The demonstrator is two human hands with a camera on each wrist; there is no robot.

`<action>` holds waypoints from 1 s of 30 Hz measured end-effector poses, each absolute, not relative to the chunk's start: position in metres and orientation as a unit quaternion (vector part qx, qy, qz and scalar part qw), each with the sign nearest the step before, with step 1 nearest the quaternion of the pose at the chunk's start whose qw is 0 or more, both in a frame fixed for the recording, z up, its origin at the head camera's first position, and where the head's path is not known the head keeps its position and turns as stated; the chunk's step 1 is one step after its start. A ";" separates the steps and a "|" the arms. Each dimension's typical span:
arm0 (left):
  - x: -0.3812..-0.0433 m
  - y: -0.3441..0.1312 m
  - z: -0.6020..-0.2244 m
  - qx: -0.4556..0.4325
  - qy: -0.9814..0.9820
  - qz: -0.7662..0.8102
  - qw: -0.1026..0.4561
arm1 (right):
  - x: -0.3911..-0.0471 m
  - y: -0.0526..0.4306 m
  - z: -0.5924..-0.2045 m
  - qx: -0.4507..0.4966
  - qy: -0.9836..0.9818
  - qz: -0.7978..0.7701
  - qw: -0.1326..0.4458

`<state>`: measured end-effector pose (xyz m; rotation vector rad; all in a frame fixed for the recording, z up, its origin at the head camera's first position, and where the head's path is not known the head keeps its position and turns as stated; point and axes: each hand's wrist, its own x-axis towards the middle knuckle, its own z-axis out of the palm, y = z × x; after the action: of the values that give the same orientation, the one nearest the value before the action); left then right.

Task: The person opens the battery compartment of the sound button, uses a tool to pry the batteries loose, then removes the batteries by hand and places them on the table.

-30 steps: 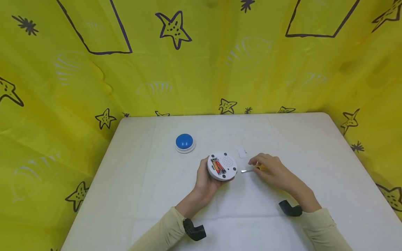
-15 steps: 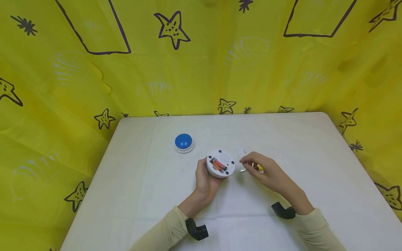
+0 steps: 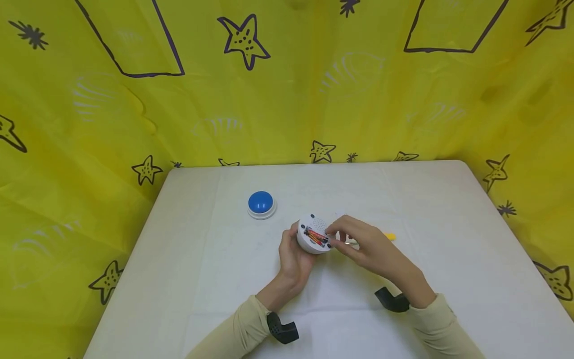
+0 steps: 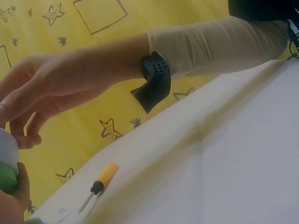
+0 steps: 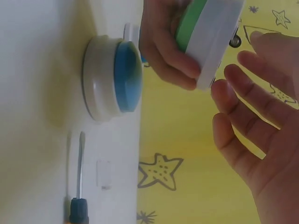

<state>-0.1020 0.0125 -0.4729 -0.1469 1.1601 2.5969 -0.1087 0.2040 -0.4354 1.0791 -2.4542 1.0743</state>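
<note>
The left hand point(image 3: 294, 262) grips the round device point(image 3: 307, 244); the right hand point(image 3: 369, 249), hold unclear, has reached its batteries point(image 3: 316, 236), so fingerwork there seems underway.

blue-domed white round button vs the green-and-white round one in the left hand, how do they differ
Colour: the blue-domed white round button has a blue top; the green-and-white round button carries green.
Pose: the blue-domed button sits dome up on the white table; the green-and-white button is held in the left hand, underside turned up, with red batteries showing.
Both are round with white bodies.
</note>
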 end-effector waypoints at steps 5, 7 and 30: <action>-0.103 0.011 -0.474 -0.032 0.402 0.904 0.140 | -0.109 0.198 -0.432 0.367 -0.860 0.332 0.129; -0.103 0.010 -0.475 -0.025 0.403 0.904 0.141 | -0.108 0.197 -0.431 0.363 -0.865 0.321 0.128; -0.106 0.006 -0.481 -0.004 0.406 0.902 0.144 | -0.107 0.196 -0.425 0.344 -0.891 0.269 0.123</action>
<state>-0.1058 0.0057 -0.4809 -0.0105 1.1711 2.6010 -0.1073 0.1956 -0.4247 1.0024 -2.5994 0.7843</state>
